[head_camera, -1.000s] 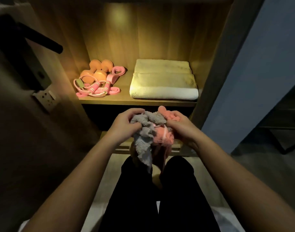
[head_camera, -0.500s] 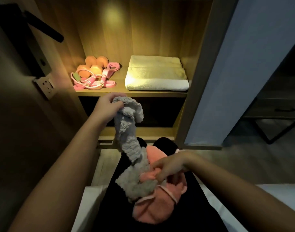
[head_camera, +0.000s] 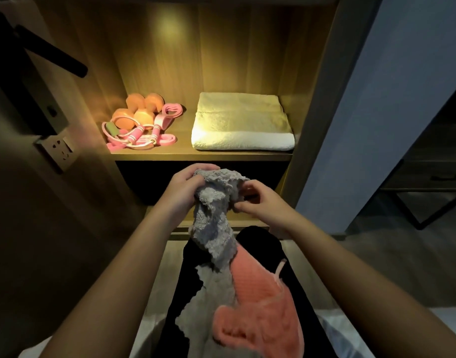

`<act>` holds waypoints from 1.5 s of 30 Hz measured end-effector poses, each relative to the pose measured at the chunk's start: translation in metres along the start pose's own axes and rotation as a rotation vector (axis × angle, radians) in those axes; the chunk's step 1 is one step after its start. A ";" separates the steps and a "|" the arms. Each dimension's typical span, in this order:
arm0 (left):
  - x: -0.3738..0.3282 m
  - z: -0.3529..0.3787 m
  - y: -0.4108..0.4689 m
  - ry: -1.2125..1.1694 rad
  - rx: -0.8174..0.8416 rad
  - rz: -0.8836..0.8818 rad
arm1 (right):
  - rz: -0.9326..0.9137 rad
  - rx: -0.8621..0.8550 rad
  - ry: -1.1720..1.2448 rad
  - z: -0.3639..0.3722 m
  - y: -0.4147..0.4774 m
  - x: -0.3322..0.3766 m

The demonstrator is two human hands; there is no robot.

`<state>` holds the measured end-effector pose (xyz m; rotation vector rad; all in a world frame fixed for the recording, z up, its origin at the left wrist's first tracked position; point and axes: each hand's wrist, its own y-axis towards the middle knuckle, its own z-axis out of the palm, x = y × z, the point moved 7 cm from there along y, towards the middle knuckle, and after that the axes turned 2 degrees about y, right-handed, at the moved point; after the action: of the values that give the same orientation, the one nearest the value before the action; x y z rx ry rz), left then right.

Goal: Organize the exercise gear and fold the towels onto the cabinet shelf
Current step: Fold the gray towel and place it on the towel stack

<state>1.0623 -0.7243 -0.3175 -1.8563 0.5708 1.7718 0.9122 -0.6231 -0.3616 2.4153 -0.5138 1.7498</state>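
The grey fluffy towel (head_camera: 214,228) hangs in front of the person, below the lit wooden cabinet shelf (head_camera: 195,155). The left hand (head_camera: 185,187) grips its top with curled fingers, and the right hand (head_camera: 257,200) pinches the edge just beside. Its lower part lies on the black-clothed lap, touching a pink ribbed towel (head_camera: 260,306). On the shelf are a folded white towel (head_camera: 241,122) at the right and orange dumbbells (head_camera: 141,109) with pink ropes (head_camera: 141,138) at the left.

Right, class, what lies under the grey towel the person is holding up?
A pink towel lies on the lap, its upper edge tucked under the grey towel held by the left hand and right hand. How far it runs beneath is hidden.
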 end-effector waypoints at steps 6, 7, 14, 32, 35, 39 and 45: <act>-0.001 0.004 0.021 -0.201 0.105 -0.037 | -0.129 -0.205 -0.043 -0.012 0.033 0.020; 0.000 0.004 0.024 -0.237 0.119 -0.049 | -0.140 -0.210 -0.048 -0.016 0.037 0.022; 0.007 -0.001 0.049 -0.290 0.128 -0.094 | -0.145 -0.120 -0.089 -0.030 0.061 0.033; 0.026 -0.003 0.060 0.335 -0.035 -0.078 | -0.189 -0.269 -0.053 -0.065 0.070 0.046; 0.029 -0.012 0.062 0.356 -0.126 -0.098 | -0.211 -0.266 -0.060 -0.071 0.067 0.049; 0.021 -0.012 0.062 0.412 -0.108 -0.028 | -0.218 -0.277 -0.078 -0.082 0.063 0.046; -0.010 -0.035 0.067 0.490 -0.136 0.064 | -0.183 -0.299 -0.235 -0.106 0.060 0.050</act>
<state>1.0476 -0.7987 -0.3116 -2.4117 0.7053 1.4177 0.8105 -0.6586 -0.2857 2.3759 -0.5175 1.2290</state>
